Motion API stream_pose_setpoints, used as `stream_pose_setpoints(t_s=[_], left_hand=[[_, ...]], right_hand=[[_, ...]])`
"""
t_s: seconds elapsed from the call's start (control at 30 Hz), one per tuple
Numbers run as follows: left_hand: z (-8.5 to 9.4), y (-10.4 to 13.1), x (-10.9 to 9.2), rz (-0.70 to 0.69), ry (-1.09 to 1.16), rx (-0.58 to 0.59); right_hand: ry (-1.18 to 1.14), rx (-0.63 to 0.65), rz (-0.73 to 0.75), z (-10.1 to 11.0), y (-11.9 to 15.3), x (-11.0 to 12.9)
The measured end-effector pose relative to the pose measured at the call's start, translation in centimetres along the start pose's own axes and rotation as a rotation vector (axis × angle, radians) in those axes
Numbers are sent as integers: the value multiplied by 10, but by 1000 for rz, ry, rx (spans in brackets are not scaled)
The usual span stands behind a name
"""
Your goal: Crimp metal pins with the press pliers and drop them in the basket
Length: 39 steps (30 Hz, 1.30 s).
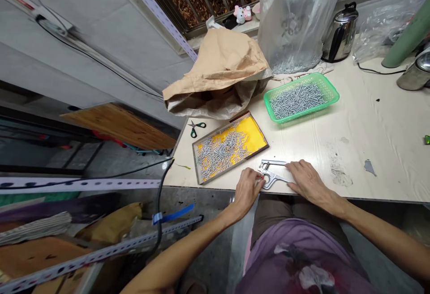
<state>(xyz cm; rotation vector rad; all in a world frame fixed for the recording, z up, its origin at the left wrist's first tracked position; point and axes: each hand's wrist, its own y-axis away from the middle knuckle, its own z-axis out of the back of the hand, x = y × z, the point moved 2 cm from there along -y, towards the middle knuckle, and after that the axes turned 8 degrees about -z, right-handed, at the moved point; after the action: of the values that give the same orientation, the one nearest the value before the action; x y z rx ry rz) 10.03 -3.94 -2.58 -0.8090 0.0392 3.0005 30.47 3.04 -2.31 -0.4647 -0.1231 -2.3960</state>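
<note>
A pair of silver hand pliers (273, 179) with a spring between its arms lies at the front edge of the table. My right hand (305, 178) is closed around the ends of its two handles. At the jaw end, my left hand (247, 186) has its fingers pinched together; a small red spot shows at the fingertips, but what they hold is too small to tell. Just beyond my left hand sits a shallow tray (258, 134) with a yellow bottom. Many small silver metal pins (221, 151) are spread in it, mostly toward its left side.
Behind the tray are a green basket (332, 93) of similar pins and an open brown paper sack (228, 57). Green-handled scissors (194, 130) lie left. A clear plastic bag (295, 25), a steel kettle (341, 34) and a green post (408, 36) stand at the back.
</note>
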Motion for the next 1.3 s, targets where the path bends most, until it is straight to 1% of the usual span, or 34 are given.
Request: stream_pose_setpoints(t_s=[0.07, 0.13, 0.23, 0.3, 0.37, 0.43, 0.5, 0.63, 0.77, 0.9, 0.97, 1.03, 1.13, 1.2, 1.23, 1.3], left_hand=[[-6, -3, -13, -221, -97, -8], [-14, -14, -24, -383, -161, 35], [-25, -37, -34, -549, -204, 132], [-28, -49, -36, -611, -208, 216], [-27, -56, -36, -621, -222, 288], [-24, -58, -36, -599, -248, 330], [-21, -60, -39, -593, -266, 349], [-22, -62, -46, -648, -227, 377], [-29, -62, -46, -636, -153, 403], [-35, -61, -43, -607, -163, 408], [-35, -61, -41, -606, -162, 402], [-35, -57, -40, -615, -147, 363], [-38, -40, -38, -623, -116, 207], [-45, -23, -38, -618, -102, 97], [-49, -15, -39, -618, -94, 61], [-58, -1, -44, -630, -70, 29]], right_hand=[[-31, -3, 10, -2, 1, 2], [-51, -25, 25, -4, 3, 3], [-65, -64, 36, -6, 5, -1], [-54, -83, 24, -7, 8, -5], [-5, -89, -21, -5, 10, -9], [54, -71, -59, -3, 12, -12], [88, -35, -60, 1, 12, -12], [120, -9, -43, 6, 12, -8], [110, -35, -29, -1, 13, -7], [98, -75, -4, -12, 16, -6], [77, -86, -5, -12, 16, -7], [43, -79, -13, -7, 16, -12], [8, -45, -9, 6, 15, -23], [28, -29, -11, 12, 12, -30], [50, -29, -23, 13, 10, -33], [91, -34, -51, 13, 5, -36]])
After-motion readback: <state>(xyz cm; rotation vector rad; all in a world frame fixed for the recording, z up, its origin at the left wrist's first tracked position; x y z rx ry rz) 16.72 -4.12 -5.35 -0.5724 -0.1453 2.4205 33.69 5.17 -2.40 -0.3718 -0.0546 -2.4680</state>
